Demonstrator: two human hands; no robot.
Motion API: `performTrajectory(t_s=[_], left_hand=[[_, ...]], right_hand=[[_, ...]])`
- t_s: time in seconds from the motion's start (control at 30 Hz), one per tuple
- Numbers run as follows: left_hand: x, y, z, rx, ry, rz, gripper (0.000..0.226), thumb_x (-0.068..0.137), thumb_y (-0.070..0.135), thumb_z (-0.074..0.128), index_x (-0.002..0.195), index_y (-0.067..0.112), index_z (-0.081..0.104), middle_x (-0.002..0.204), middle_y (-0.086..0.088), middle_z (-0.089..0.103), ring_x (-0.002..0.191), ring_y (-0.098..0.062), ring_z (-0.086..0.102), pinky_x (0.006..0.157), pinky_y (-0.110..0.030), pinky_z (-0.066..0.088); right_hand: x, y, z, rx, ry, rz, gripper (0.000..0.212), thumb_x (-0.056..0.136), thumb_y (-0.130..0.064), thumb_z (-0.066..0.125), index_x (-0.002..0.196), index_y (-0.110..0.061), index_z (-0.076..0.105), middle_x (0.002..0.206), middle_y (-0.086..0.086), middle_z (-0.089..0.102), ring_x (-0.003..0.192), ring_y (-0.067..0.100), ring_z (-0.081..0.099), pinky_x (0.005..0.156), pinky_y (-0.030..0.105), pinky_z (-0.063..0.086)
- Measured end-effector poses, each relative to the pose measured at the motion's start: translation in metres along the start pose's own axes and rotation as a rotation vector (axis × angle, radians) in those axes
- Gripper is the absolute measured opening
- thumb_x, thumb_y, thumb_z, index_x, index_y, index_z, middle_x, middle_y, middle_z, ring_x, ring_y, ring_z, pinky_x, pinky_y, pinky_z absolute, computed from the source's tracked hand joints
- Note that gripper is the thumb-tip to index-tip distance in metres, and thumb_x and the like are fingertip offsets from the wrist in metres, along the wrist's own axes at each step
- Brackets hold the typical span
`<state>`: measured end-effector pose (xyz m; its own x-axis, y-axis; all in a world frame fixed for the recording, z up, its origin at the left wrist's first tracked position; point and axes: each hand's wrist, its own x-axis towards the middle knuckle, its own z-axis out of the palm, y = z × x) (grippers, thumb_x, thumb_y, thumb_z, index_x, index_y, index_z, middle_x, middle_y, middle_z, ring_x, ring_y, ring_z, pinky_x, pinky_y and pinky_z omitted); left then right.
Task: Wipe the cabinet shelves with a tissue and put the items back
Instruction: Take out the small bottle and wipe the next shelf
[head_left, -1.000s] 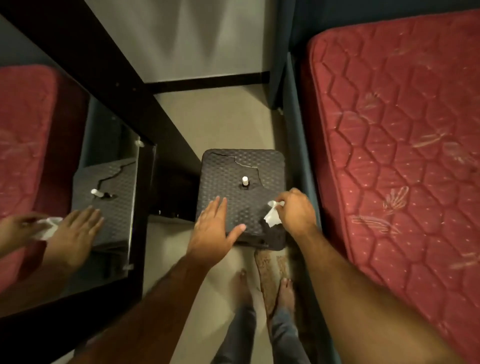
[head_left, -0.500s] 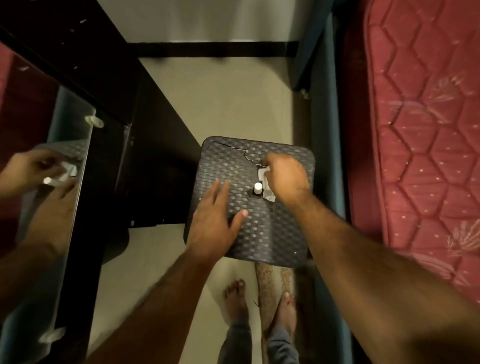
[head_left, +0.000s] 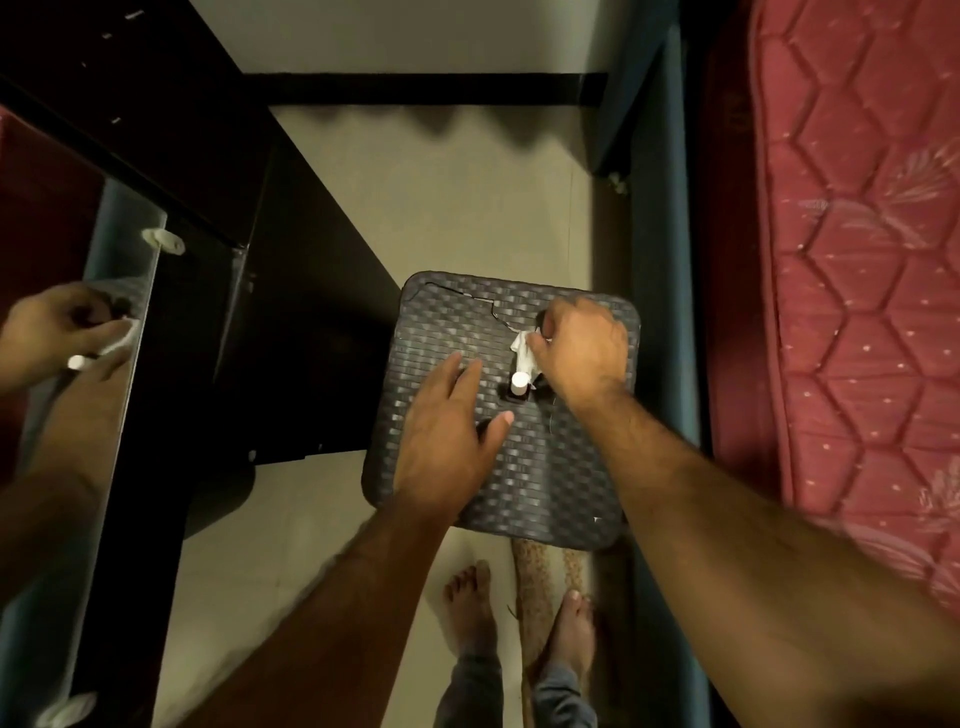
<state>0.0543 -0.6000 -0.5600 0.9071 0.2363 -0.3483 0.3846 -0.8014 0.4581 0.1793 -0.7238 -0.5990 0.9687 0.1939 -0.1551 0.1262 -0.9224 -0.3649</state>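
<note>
Now right hand (head_left: 582, 353) pinches tissue (head_left: 523, 353); left hand (head_left: 447, 447) flat, fingers spread.

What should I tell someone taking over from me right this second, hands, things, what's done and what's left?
Left hand: open, palm flat on the dark woven stool top, steadying it.
Right hand: closed on the white tissue, at the stool's far right part.
A small white-capped bottle stands upright mid-stool, just beside the tissue.
The dark cabinet and its mirror door are to the left.
Done: cannot tell from here.
Left, likely: finish this surface, wipe the cabinet shelves, put the bottle back.
</note>
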Motion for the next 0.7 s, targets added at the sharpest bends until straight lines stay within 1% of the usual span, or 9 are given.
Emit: performTrajectory(t_s=[0.07,0.17,0.3,0.37,0.43,0.5,0.6,0.7], left_hand=[[0.006,0.002,0.003,0.019,0.025,0.019,0.066,0.092,0.046,0.058,0.149,0.024,0.033,0.155,0.001,0.029,0.143,-0.016,0.024,0.119,-0.037,0.022],[0.012,0.005,0.008,0.041,0.064,0.063,0.058,0.088,0.042,0.064,0.14,0.025,0.046,0.14,0.004,0.046,0.129,-0.014,0.039,0.113,-0.036,0.032],[0.017,0.011,0.015,0.043,0.078,0.062,0.055,0.087,0.041,0.067,0.137,0.026,0.05,0.136,0.005,0.05,0.125,-0.015,0.042,0.109,-0.036,0.035],[0.02,0.015,0.016,0.045,0.106,0.071,0.052,0.086,0.04,0.067,0.134,0.026,0.054,0.131,0.004,0.053,0.121,-0.015,0.044,0.106,-0.035,0.037],[0.023,0.018,0.016,0.044,0.129,0.082,0.047,0.086,0.039,0.069,0.13,0.026,0.058,0.128,0.003,0.054,0.118,-0.016,0.046,0.103,-0.037,0.04],[0.025,0.02,0.017,0.062,0.147,0.105,0.04,0.087,0.037,0.068,0.125,0.025,0.063,0.125,0.002,0.055,0.115,-0.016,0.048,0.101,-0.039,0.042],[0.025,0.019,0.016,0.083,0.141,0.094,0.035,0.088,0.038,0.067,0.12,0.024,0.066,0.121,0.003,0.056,0.112,-0.015,0.048,0.099,-0.036,0.041],[0.021,0.018,0.015,0.107,0.121,0.08,0.032,0.089,0.039,0.066,0.117,0.024,0.067,0.119,0.003,0.058,0.112,-0.016,0.049,0.098,-0.034,0.039]], right_hand=[[0.002,0.004,-0.003,0.08,-0.041,0.028,0.023,0.08,-0.044,0.068,0.087,-0.023,0.063,0.096,0.0,0.062,0.088,0.019,0.059,0.078,0.036,0.051],[-0.002,0.012,-0.01,0.195,-0.042,0.057,0.027,0.08,-0.052,0.065,0.078,-0.026,0.06,0.091,-0.003,0.06,0.079,0.015,0.058,0.071,0.033,0.051],[-0.02,0.029,-0.023,0.303,0.072,0.13,0.024,0.085,-0.046,0.062,0.077,-0.023,0.062,0.089,-0.005,0.059,0.078,0.013,0.058,0.07,0.029,0.048],[-0.031,0.036,-0.026,0.333,0.099,0.168,0.021,0.086,-0.042,0.062,0.078,-0.023,0.061,0.088,-0.005,0.057,0.075,0.012,0.057,0.07,0.028,0.046],[-0.044,0.041,-0.026,0.348,0.111,0.197,0.018,0.086,-0.038,0.063,0.077,-0.024,0.061,0.085,-0.006,0.056,0.073,0.011,0.056,0.071,0.029,0.048],[-0.056,0.043,-0.024,0.361,0.096,0.2,0.016,0.086,-0.035,0.064,0.076,-0.023,0.06,0.083,-0.008,0.054,0.072,0.009,0.055,0.07,0.028,0.047],[-0.072,0.039,-0.021,0.387,0.054,0.19,0.014,0.085,-0.032,0.065,0.074,-0.027,0.059,0.082,-0.01,0.055,0.071,0.006,0.054,0.067,0.024,0.043],[-0.084,0.033,-0.019,0.461,-0.002,0.205,0.009,0.085,-0.025,0.067,0.078,-0.027,0.063,0.077,-0.013,0.06,0.071,0.003,0.056,0.069,0.023,0.047]])
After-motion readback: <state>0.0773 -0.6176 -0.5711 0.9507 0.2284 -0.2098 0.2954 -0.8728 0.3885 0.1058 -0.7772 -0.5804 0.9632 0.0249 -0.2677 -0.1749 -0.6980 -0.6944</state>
